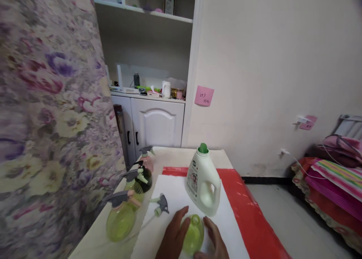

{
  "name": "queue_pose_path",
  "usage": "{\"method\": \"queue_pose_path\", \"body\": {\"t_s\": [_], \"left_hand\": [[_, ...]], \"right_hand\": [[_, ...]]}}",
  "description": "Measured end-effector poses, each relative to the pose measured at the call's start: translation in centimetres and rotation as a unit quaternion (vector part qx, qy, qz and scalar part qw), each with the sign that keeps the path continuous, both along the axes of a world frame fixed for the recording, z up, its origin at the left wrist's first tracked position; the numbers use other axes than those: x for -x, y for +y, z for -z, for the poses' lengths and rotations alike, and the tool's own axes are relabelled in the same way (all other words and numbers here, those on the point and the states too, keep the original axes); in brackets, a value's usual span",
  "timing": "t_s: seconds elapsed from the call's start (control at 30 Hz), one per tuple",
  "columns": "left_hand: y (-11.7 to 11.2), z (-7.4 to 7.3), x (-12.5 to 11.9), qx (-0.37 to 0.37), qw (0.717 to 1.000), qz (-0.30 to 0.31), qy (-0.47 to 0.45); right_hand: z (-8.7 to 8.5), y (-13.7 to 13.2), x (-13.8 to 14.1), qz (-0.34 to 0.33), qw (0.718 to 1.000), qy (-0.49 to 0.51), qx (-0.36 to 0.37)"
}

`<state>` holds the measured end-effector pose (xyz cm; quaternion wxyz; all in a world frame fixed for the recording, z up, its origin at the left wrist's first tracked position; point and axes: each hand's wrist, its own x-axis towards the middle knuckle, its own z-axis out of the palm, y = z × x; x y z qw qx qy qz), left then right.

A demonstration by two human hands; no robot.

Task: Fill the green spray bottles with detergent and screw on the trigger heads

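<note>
- The table's (175, 155) left edge is being crowded by a flowered curtain (42, 119); open floor is being shown on the right.
- The red sheet (254, 213) is being overlaid by a white sheet (175, 191), whose middle is bare.
- The jug (202, 183) is being seen upright and capped, just behind the bottle (193, 234).
- Spray bottles (121, 217) are being lined along the left edge, apart from the hands.
- The bottle, its neck open, is being gripped near the front edge between the left hand (172, 236) and right hand (216, 240), both curled against it.
- The spray head (161, 205), judged already removed, is being seen lying untouched, near the left hand.
</note>
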<state>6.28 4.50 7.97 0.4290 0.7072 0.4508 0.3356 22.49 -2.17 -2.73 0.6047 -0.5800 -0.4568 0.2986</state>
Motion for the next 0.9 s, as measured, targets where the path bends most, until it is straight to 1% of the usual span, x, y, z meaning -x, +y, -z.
{"method": "queue_pose_path", "body": {"t_s": [0.07,0.1,0.13,0.17,0.2,0.23,0.27,0.3,0.4,0.53,0.6,0.77,0.9], "left_hand": [[0.4,0.1,0.9,-0.024,0.999,-0.043,-0.006],[0.8,0.3,1.6,-0.050,0.997,-0.064,0.013],[1.2,0.5,2.3,-0.085,0.991,-0.085,0.056],[1.6,0.9,3.0,-0.130,0.979,-0.105,0.117],[2.1,1.2,3.8,-0.176,0.958,-0.120,0.193],[2.6,1.6,4.6,-0.210,0.930,-0.140,0.268],[3.0,2.0,5.3,-0.224,0.912,-0.154,0.309],[3.3,2.4,5.9,-0.229,0.897,-0.165,0.341],[3.9,3.2,7.0,-0.216,0.880,-0.180,0.383],[4.1,3.5,6.7,-0.212,0.861,-0.178,0.428],[4.4,3.5,6.1,-0.221,0.853,-0.175,0.439],[5.3,3.1,5.0,-0.228,0.845,-0.172,0.451],[5.1,2.2,4.6,-0.220,0.854,-0.171,0.440]], "right_hand": [[-0.3,1.0,1.2,-0.007,1.000,-0.016,0.005],[-0.4,1.4,1.6,-0.008,1.000,-0.026,0.013],[-0.6,1.7,1.8,-0.011,0.999,-0.038,0.023],[-0.6,1.9,2.0,-0.013,0.998,-0.051,0.034],[-0.6,2.0,2.0,-0.013,0.997,-0.062,0.042],[-0.6,2.1,2.1,-0.012,0.996,-0.071,0.048],[-0.5,2.0,2.1,-0.010,0.996,-0.077,0.049],[-0.4,2.0,2.1,-0.007,0.996,-0.080,0.048],[-0.1,1.9,2.3,0.010,0.996,-0.077,0.035],[0.3,2.1,2.9,0.049,0.996,-0.070,0.015],[0.6,2.3,3.1,0.055,0.996,-0.076,0.009],[1.1,2.7,3.1,0.068,0.993,-0.094,-0.008],[0.9,2.7,2.9,0.081,0.991,-0.103,-0.005]]}}
